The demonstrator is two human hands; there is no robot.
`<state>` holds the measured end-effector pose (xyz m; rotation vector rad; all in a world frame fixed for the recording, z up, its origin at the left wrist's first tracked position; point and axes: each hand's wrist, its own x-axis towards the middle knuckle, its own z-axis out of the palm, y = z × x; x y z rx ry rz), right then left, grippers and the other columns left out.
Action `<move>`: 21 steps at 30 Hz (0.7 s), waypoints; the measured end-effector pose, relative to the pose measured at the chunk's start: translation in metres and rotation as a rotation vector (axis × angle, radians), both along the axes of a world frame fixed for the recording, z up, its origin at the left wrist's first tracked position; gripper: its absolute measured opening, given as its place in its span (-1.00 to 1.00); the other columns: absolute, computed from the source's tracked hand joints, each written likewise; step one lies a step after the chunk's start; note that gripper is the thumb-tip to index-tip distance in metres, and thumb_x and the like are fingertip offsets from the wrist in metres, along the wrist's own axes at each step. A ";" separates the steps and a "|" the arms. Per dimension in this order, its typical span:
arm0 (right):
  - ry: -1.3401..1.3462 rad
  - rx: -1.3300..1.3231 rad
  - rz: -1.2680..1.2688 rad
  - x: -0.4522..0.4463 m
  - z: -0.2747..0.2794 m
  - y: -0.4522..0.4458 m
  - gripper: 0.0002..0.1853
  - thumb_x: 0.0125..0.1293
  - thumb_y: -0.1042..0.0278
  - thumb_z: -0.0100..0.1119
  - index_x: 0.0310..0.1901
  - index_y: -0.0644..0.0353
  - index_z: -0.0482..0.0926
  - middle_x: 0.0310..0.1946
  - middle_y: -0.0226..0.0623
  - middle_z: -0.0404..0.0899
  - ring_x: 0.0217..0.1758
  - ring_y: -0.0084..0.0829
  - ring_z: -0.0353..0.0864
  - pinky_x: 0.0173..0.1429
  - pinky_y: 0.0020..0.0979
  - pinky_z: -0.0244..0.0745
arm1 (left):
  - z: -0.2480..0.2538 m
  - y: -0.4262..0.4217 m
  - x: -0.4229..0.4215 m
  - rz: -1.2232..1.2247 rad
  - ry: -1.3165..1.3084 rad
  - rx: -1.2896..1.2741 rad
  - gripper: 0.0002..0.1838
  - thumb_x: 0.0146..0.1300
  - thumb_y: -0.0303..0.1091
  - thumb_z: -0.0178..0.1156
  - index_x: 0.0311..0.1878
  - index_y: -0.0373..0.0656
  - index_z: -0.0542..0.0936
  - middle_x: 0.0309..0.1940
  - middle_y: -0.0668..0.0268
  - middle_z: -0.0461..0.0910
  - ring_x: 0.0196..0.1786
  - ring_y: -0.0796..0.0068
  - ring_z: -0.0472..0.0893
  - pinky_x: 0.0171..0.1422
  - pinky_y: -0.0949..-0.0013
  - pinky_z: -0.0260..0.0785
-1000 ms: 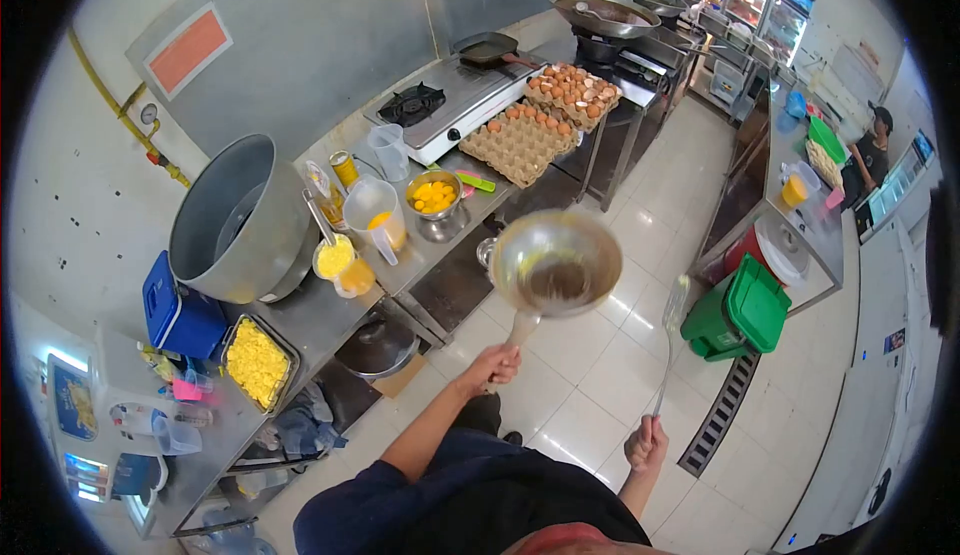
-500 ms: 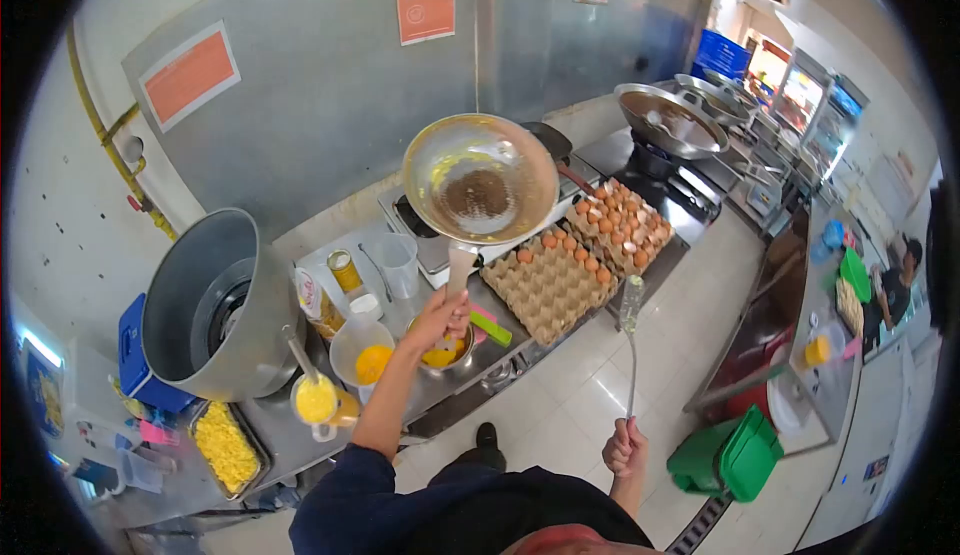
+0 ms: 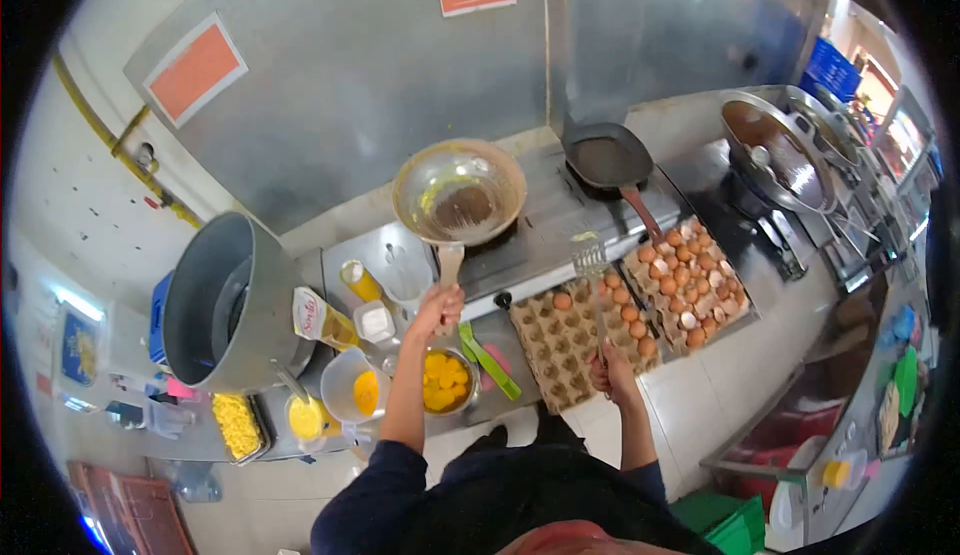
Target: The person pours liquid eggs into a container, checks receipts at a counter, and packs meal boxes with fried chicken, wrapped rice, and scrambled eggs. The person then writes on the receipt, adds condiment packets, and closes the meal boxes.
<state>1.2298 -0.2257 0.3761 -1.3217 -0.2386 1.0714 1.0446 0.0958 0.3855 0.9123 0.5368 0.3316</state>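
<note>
While the bowl [image 3: 475, 383] just nearer the body than the left hand [image 3: 438, 313] holds yolks, the pitcher [image 3: 334, 383] beside it holds yellow liquid; the carton [image 3: 538, 339] by the right hand [image 3: 612, 370] has eggs. Left grips the residue-streaked pan [image 3: 460, 195], beyond it; right grips the spatula [image 3: 592, 261]. Metal surface [image 3: 400, 423], metal wall [image 3: 330, 85] behind.

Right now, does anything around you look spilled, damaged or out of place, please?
Broken shells lie jumbled in the right-hand egg carton, yellow residue clings inside the pan in the left hand, and a yellowish spot marks the stove, possibly spilled egg.
</note>
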 end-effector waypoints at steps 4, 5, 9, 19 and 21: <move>0.080 -0.020 0.076 0.081 -0.054 0.084 -0.44 0.42 -0.19 -0.21 -0.42 0.19 0.46 -0.74 -0.55 0.14 -0.78 -0.66 0.05 -0.69 -0.54 -0.06 | -0.018 0.004 0.018 -0.004 0.020 0.004 -0.80 0.37 -0.28 0.04 -0.36 0.00 0.27 -0.61 0.59 0.18 -0.65 0.82 0.14 -0.63 0.64 -0.03; 0.180 0.045 0.116 0.097 -0.067 0.106 -0.46 0.45 -0.14 -0.22 -0.41 0.22 0.46 -0.74 -0.54 0.13 -0.79 -0.66 -0.02 -0.71 -0.54 -0.13 | -0.012 -0.003 0.024 0.050 0.041 -0.019 -0.81 0.37 -0.25 0.04 -0.34 0.00 0.29 -0.60 0.59 0.18 -0.65 0.82 0.13 -0.63 0.64 -0.04; 0.026 -0.068 0.094 0.128 -0.085 0.179 -0.46 0.43 -0.13 -0.18 -0.42 0.24 0.45 -0.75 -0.52 0.12 -0.79 -0.62 -0.03 -0.71 -0.52 -0.09 | -0.016 -0.010 0.031 0.112 0.060 -0.076 -0.79 0.36 -0.19 0.08 -0.33 -0.02 0.31 -0.60 0.60 0.16 -0.65 0.82 0.13 -0.64 0.64 -0.06; -1.301 -0.122 -0.396 0.094 -0.076 0.205 -0.66 0.25 0.25 0.12 -0.05 0.31 0.38 -0.23 -0.05 0.49 -0.23 -0.16 0.54 -0.28 -0.24 0.38 | -0.004 -0.001 0.019 0.021 0.235 -0.032 -0.66 0.37 0.00 0.04 -0.21 -0.11 0.34 -0.59 0.47 0.30 -0.63 0.62 0.33 -0.55 0.49 0.23; -1.579 -0.367 -0.387 0.078 -0.054 0.200 -0.65 0.25 0.25 0.11 -0.03 0.29 0.36 -0.16 -0.03 0.46 -0.18 -0.14 0.53 -0.24 -0.21 0.40 | 0.011 0.003 0.016 -0.031 0.409 0.187 -0.56 0.37 0.09 -0.01 -0.16 -0.17 0.36 -0.55 0.31 0.46 -0.52 0.49 0.53 -0.43 0.40 0.40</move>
